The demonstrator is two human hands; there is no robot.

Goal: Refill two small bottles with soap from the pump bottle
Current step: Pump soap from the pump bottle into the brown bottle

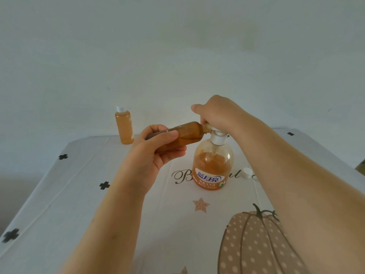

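Note:
The pump bottle [212, 165] of orange soap stands mid-table, about half full. My right hand [215, 113] sits on its white pump head, fingers curled over the top. My left hand [156, 149] grips a small uncapped bottle [189, 135], tilted nearly flat, its mouth held against the pump nozzle; it holds a good deal of orange soap. A second small bottle [124, 127], full and with a white cap on, stands upright at the table's far left edge. A loose white cap [246, 173] lies right of the pump bottle.
The table [79, 184] is covered by a white cloth printed with black clovers, stars and a dotted pumpkin. A plain pale wall rises directly behind the table's far edge.

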